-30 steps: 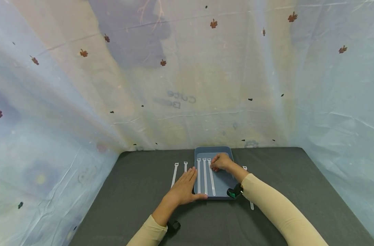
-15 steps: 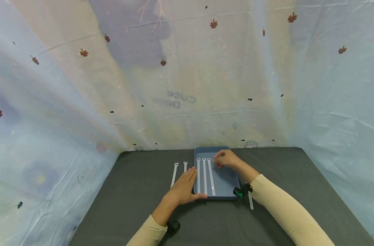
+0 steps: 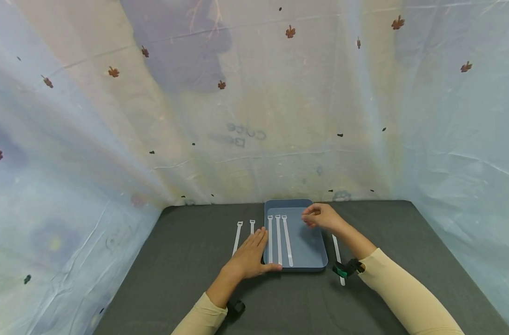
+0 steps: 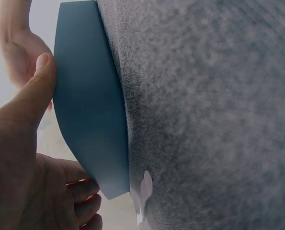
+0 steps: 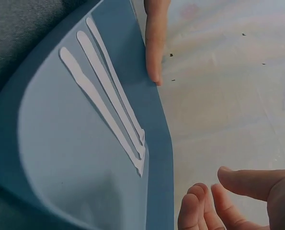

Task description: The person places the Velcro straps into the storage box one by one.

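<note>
Head view shows me my left hand (image 3: 249, 256) lying flat on the dark table (image 3: 187, 279), fingers straight, thumb against the near left corner of the blue tray (image 3: 309, 251). Three white ties (image 3: 278, 239) lie side by side inside the tray's left half. My right hand (image 3: 321, 217) hovers over the tray's far right edge, fingers loosely curled and holding nothing, with another tie (image 3: 337, 253) on the table just right of the tray.

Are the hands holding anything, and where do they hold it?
The left hand holds the blue tray by its near left corner, thumb on the front rim. The right hand hovers above the tray, holding nothing.
</note>
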The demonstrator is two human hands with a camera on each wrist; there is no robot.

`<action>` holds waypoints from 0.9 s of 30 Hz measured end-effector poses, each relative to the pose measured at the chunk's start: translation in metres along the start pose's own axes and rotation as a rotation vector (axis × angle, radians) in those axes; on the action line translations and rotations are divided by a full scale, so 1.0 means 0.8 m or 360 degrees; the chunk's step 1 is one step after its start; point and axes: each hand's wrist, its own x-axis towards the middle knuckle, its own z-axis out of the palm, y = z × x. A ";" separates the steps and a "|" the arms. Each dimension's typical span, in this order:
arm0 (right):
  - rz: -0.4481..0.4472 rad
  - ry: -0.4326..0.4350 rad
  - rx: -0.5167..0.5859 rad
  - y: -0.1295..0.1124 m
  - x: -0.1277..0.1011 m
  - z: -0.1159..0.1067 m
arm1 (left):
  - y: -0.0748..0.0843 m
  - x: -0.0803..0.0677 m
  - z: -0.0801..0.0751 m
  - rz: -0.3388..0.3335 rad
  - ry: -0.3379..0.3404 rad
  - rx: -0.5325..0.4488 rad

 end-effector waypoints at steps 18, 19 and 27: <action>-0.0048 0.0129 0.0014 0.029 -0.044 -0.045 | -0.003 0.001 0.003 0.0036 -0.0013 -0.0006; -0.0047 0.0132 0.0005 0.032 -0.046 -0.047 | -0.003 0.001 0.003 0.0042 -0.0008 -0.0010; 0.0025 0.0154 -0.0041 0.055 -0.056 -0.058 | -0.001 0.002 0.004 0.0015 -0.0005 0.0017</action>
